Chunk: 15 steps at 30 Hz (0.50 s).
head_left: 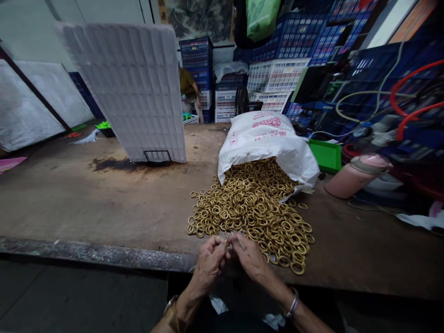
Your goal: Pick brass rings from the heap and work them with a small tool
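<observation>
Spilling from the open mouth of a white sack (260,145), a heap of gold-coloured rings (243,210) fills the head view's middle, running forward to the near edge of the surface (104,203). The sack lies on its side behind it, mouth towards the person. As a judgement, the handling of rings has far to go: the sack is open and many rings are out, but the whole heap lies loose and more rings fill the mouth. How many have been dealt with cannot be told.

Both forearms come up from below the near edge and slant inward, elbows wide. The left hand (209,261) and right hand (252,260) meet at the fingertips just in front of the heap, above that edge. Fingers are bent, thumbs brought in, apparently pinching a small piece (227,239) between them; it may be a ring, but blur and fingers hide its form. A bracelet (294,303) circles the right wrist.

Towards the surface's far edge, left of the sack, a pale ribbed panel (138,88) stands tilted.
</observation>
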### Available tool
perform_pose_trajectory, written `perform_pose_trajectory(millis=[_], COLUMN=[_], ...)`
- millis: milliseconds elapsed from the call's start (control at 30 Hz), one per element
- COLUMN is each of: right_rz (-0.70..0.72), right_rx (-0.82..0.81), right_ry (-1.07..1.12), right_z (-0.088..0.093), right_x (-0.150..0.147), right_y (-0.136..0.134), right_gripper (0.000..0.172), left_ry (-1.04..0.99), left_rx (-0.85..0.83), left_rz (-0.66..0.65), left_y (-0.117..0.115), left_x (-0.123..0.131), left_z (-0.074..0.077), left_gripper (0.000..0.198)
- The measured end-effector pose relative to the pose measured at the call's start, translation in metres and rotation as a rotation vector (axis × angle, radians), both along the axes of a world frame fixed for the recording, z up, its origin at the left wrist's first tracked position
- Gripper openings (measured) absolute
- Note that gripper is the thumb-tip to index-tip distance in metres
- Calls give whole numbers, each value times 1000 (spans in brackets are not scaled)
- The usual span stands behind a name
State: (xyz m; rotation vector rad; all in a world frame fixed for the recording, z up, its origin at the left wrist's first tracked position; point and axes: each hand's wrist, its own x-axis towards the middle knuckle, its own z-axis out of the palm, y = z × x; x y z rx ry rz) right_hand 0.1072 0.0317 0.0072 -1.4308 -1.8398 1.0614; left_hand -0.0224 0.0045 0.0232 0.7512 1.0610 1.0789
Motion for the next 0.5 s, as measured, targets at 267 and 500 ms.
perform_pose_trajectory(millis=[267,500], right_rz=[129,113], right_rx=[248,291], right_ry=[-410,-454], right_z=[-3,3], right_x=[3,1], right_y=[-11,-10], right_gripper=[27,28], left_ry=[38,86], left_rx=[22,92], left_rz=[10,40], left_y=[0,1], left_x=[2,2], left_z=[3,-7], left_gripper=[32,29])
